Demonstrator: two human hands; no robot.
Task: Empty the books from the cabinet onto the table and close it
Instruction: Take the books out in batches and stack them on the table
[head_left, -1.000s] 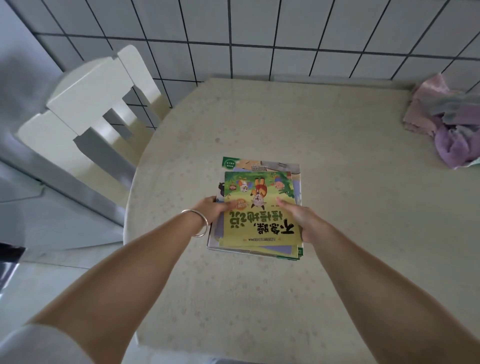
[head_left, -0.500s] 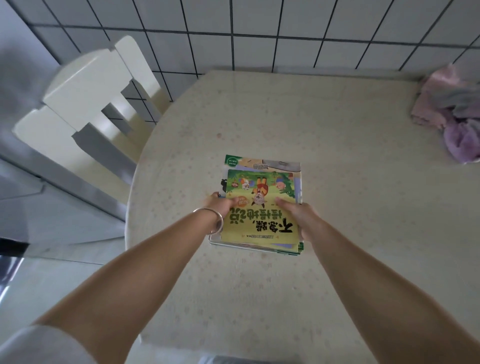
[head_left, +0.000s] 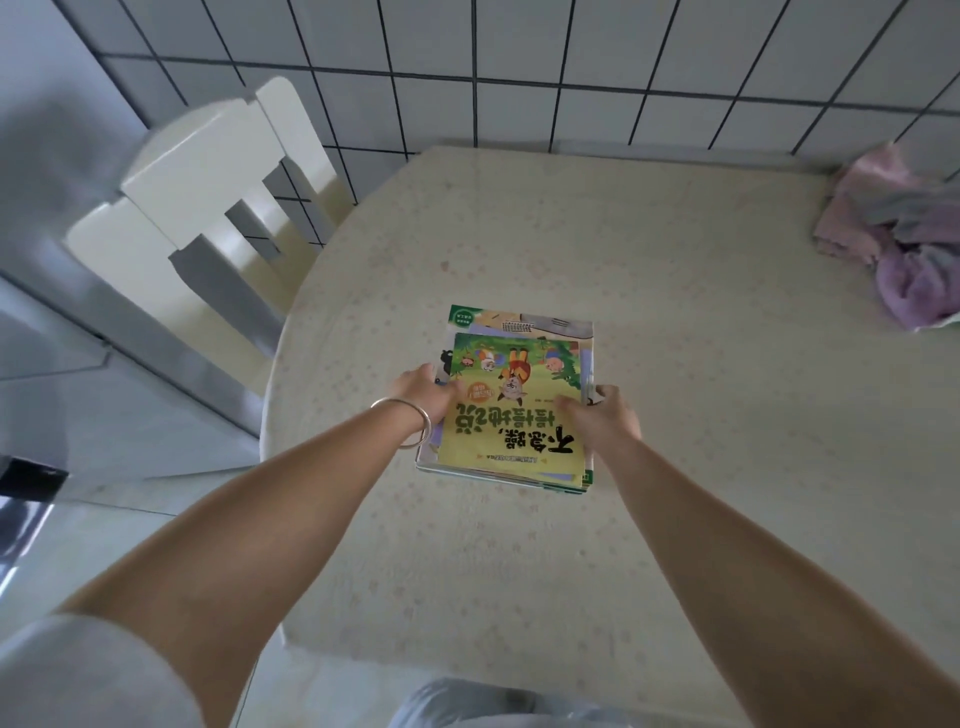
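A stack of thin picture books (head_left: 511, 410) lies flat on the table (head_left: 675, 322), near its left edge. The top book has a yellow-green cover with cartoon animals in a green scene and large dark Chinese characters; the title reads upside down from the person's side, so its top points toward the person. The stack's long axis runs from the person toward the tiled wall (head_left: 519, 62). A lower book shows a green badge at its far left corner, too small to read. The left hand (head_left: 423, 392), with a bangle (head_left: 410, 423) on its wrist, grips the stack's left edge; the right hand (head_left: 605, 421) grips the right edge, thumb on the cover. A white chair (head_left: 208, 208) stands left of the table, and crumpled cloth (head_left: 904, 239) lies at its far right.
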